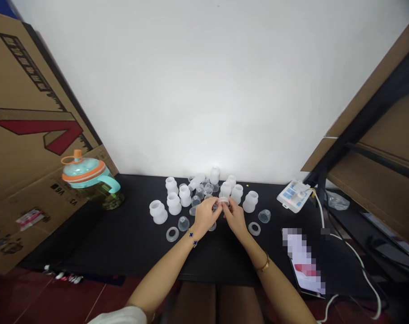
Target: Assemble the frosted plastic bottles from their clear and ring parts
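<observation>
My left hand (204, 218) and my right hand (236, 220) meet over the table, fingers closed on a small translucent round plastic piece (223, 199). Whether it is a ring or a cap, I cannot tell. Around them stand several white, waisted plastic bottles with open necks, among them a bottle (158, 212) at the left and another bottle (250, 202) at the right. A clear domed cap (183, 223) and a translucent ring (172, 234) lie left of my left hand. Beyond my right hand are another ring (254, 229) and a domed cap (264, 216). More clear caps are heaped behind my hands, partly hidden.
On the black table (133, 243), a large jug (92, 180) with a turquoise and orange lid stands at the left, by a cardboard box (38, 135). A phone (303, 263), a white power strip (294, 196) and its cable (356, 256) lie at the right. A white wall (204, 90) rises behind.
</observation>
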Demonstrator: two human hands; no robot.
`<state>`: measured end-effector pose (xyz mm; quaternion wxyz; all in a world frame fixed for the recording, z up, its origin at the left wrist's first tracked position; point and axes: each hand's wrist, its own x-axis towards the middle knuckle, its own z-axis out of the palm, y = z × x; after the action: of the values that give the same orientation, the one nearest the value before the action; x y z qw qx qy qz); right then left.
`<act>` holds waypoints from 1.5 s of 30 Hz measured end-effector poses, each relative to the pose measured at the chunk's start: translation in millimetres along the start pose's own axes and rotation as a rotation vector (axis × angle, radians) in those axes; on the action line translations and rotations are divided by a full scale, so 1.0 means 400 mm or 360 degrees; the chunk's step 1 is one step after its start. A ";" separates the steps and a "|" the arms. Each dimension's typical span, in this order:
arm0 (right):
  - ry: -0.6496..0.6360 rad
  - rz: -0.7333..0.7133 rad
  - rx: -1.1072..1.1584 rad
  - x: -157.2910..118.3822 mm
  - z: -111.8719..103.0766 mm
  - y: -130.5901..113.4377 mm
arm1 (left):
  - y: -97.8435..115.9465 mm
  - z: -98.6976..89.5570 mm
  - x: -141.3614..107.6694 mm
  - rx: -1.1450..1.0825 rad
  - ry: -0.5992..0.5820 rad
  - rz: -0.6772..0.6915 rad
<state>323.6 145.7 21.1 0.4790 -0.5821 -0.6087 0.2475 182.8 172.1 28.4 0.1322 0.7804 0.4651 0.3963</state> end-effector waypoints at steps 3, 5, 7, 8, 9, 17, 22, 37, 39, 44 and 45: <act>0.0004 -0.0002 -0.0082 0.000 -0.002 0.000 | -0.002 0.002 0.000 0.0025 0.0021 0.0012; 0.0004 0.0007 -0.0165 0.000 -0.004 -0.002 | -0.004 0.003 0.001 0.0047 0.0035 0.0025; 0.0006 0.0004 -0.0244 0.000 -0.006 -0.004 | -0.007 0.002 0.001 0.0071 0.0034 0.0035; 0.0008 0.0000 -0.0279 0.000 -0.007 -0.005 | -0.007 0.001 0.002 0.0080 0.0030 0.0037; 0.0012 -0.0004 -0.0312 0.000 -0.008 -0.005 | -0.008 -0.001 0.002 0.0086 0.0027 0.0036; -0.0153 0.0075 -0.0002 0.004 -0.003 0.000 | -0.008 -0.012 0.004 -0.0001 -0.0008 0.0035; -0.0111 0.0045 -0.0025 0.004 -0.004 -0.003 | -0.017 -0.009 0.006 0.0045 -0.0014 0.0043; -0.0129 0.0082 0.0141 0.006 -0.001 0.000 | -0.010 -0.004 0.001 -0.0127 0.0032 -0.0062; -0.0099 0.0038 0.0041 0.005 -0.002 -0.001 | -0.010 -0.005 0.002 -0.0113 0.0046 -0.0078; -0.0072 0.0012 -0.0037 0.004 -0.005 0.000 | -0.004 -0.008 0.003 -0.0138 0.0032 -0.0098; -0.0065 0.0010 -0.0018 0.004 -0.005 0.000 | -0.003 -0.008 0.003 -0.0141 0.0032 -0.0101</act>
<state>325.6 146.7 22.4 0.4622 -0.5815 -0.6180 0.2575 179.9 173.1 30.5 0.1745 0.7546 0.4729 0.4201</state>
